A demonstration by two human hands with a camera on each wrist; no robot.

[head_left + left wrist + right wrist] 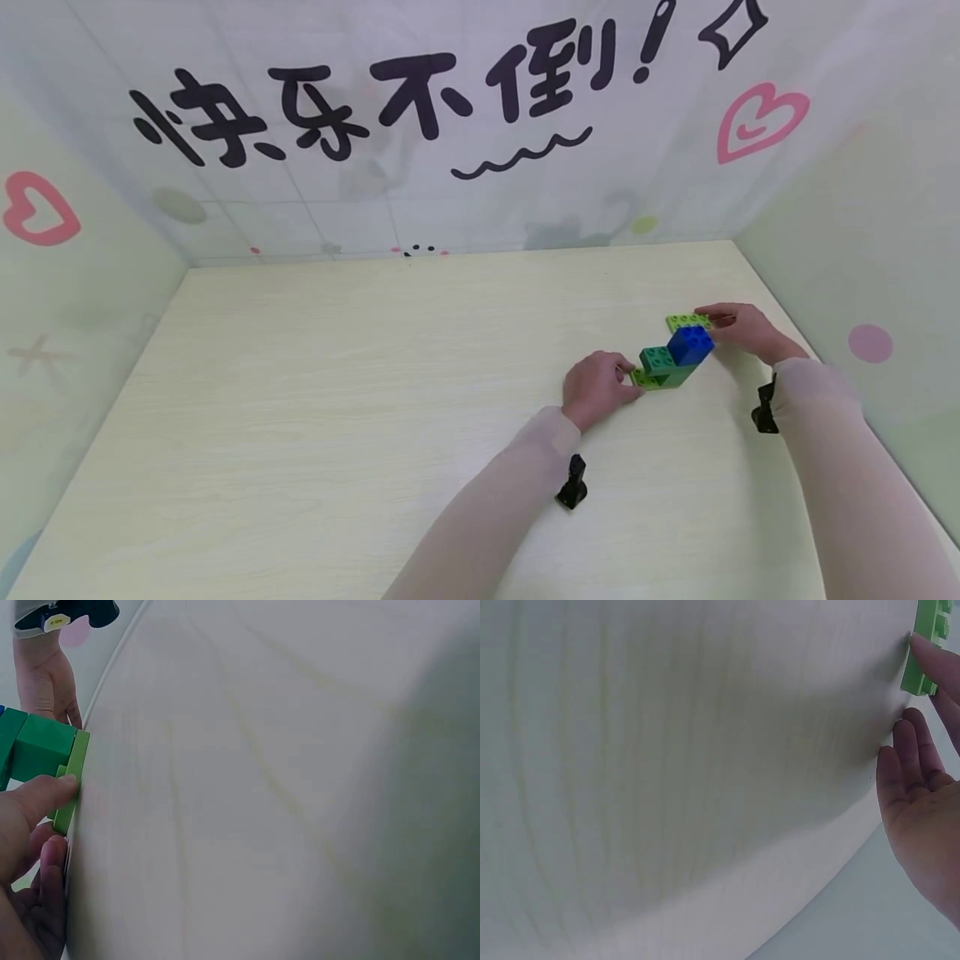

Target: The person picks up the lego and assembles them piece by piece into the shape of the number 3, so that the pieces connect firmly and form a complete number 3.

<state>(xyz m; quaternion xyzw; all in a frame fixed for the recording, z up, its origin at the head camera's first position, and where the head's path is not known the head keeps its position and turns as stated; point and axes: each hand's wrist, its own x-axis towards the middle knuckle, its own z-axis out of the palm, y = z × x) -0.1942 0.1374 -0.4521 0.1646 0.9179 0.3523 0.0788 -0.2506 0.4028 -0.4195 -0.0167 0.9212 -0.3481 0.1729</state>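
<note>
Left hand: the left hand (596, 387) pinches the near-left end of the light green base plate (71, 780), thumb pressed on it.
Right hand: the right hand (742, 327) touches the far light green plate (687, 320) with straight, relaxed fingers.
Blocks: the dark green brick (657, 359) and the blue brick (691, 343) sit stacked between the hands, on the right side of the table (375, 400).

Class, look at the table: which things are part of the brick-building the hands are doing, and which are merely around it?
In the work:
left hand, at the light green plate
dark green brick
blue brick
right hand, touching the far light green plate

Merely around:
table
printed wall
wrist cameras
</note>
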